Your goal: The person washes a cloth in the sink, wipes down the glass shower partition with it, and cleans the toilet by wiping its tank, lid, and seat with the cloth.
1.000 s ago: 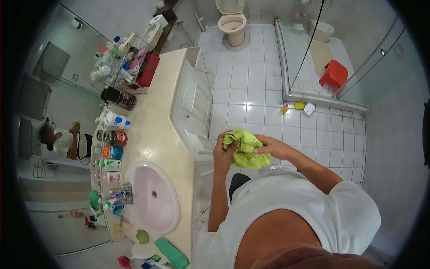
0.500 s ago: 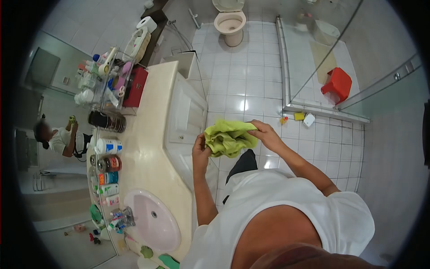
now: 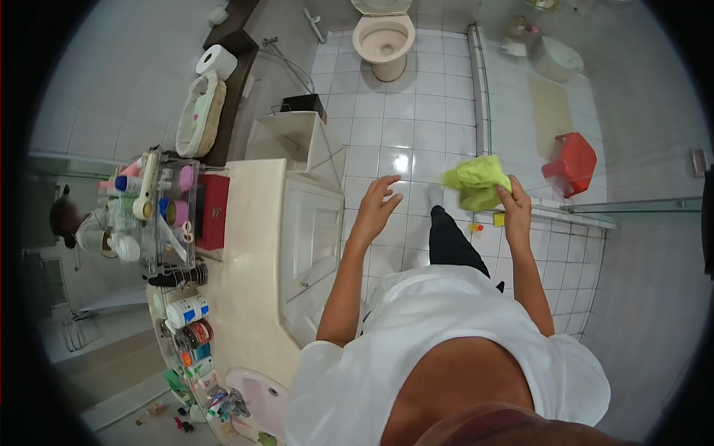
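A crumpled lime-green cloth (image 3: 476,181) hangs from my right hand (image 3: 515,202), whose fingers and thumb pinch its right edge. My left hand (image 3: 378,208) is held out over the tiled floor (image 3: 401,137) with its fingers apart and nothing in it. A gap separates that hand from the cloth. Below the cloth, near the shower's edge, a small yellow and red toy (image 3: 476,227) and a yellow sponge (image 3: 499,220) lie on the floor.
To the left runs a cream counter (image 3: 253,253) with a pink sink (image 3: 256,394), several bottles and a red box (image 3: 213,212). A toilet (image 3: 383,44) stands ahead. Behind the shower glass is a red stool (image 3: 573,165). A woven basket (image 3: 201,115) sits on a dark ledge.
My left hand has let go of the cloth and opened. The right hand has carried the cloth to the right. My view has moved forward, and one foot now shows ahead.
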Motion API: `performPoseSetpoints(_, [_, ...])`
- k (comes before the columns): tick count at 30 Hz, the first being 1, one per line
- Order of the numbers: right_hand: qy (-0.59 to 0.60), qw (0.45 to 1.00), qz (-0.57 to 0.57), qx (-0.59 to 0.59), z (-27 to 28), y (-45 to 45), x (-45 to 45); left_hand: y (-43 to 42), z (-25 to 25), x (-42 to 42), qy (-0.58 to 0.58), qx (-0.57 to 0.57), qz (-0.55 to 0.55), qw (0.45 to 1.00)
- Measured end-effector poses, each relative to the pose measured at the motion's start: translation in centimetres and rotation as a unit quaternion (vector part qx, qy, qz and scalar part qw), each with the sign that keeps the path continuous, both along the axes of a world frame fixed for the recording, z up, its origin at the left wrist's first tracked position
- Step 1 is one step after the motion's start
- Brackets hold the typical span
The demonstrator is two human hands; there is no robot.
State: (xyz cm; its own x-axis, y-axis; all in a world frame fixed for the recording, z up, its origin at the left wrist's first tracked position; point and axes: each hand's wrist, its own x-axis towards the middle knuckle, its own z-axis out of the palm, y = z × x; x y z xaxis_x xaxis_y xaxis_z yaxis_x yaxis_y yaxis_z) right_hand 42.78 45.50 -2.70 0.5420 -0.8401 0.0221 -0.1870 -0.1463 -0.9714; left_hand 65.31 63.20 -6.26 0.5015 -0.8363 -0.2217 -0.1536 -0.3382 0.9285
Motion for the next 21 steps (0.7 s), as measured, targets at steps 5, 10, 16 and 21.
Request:
performPoseSetpoints(5, [-0.161,0.95,-0.011,0.266,-0.7,-8.7,7.3,-9.6,-1.2,4.5,0.111,0.055,-0.02,0.992])
performPoseSetpoints(10, [-0.249,0.871,0.089,0.414,2.2,-15.8,14.8,-17.7,-0.3,8.6,0.29,0.087,0.05,0.952])
performPoseSetpoints(16, [-0.283,0.779,0.142,0.542,2.8,-21.7,23.9,-24.3,-3.7,14.5,0.508,-0.019,0.156,0.847])
performPoseSetpoints(21, [-0.127,0.852,0.099,0.498,-3.3,-28.1,29.0,-29.8,-5.5,20.8,0.629,-0.177,0.131,0.745])
